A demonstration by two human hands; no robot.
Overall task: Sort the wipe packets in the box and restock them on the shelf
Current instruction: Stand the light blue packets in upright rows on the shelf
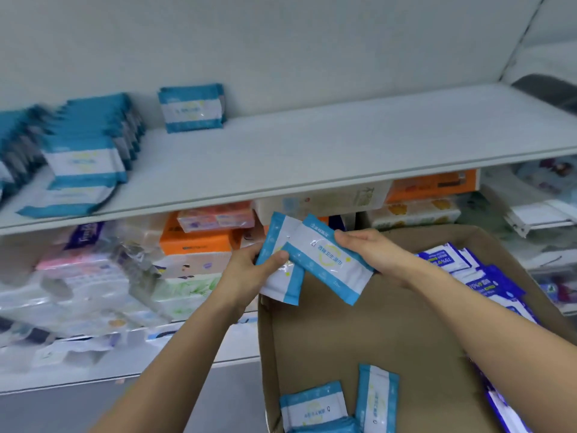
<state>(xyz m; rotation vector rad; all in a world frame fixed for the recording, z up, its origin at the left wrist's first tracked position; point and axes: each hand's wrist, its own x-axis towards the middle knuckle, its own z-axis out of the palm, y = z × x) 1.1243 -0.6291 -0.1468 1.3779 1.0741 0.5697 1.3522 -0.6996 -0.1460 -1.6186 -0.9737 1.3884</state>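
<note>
My left hand [249, 265] grips a light-blue and white wipe packet [282, 282] above the left wall of the cardboard box [331, 335]. My right hand [371, 250] holds a second, matching packet [327, 260] that overlaps the first. Two more light-blue packets [312, 404] [376, 398] lie at the box's near end. Dark-blue packets [487, 276] are piled along the box's right side. On the white shelf [312, 151] a row of light-blue packets [90, 142] stands at the left, one packet [192, 108] upright against the back wall.
The shelf below holds orange tissue boxes [196, 242] and wrapped tissue packs [78, 282]. More goods fill the racks at the right [537, 210]. A grey floor [62, 410] shows at the lower left.
</note>
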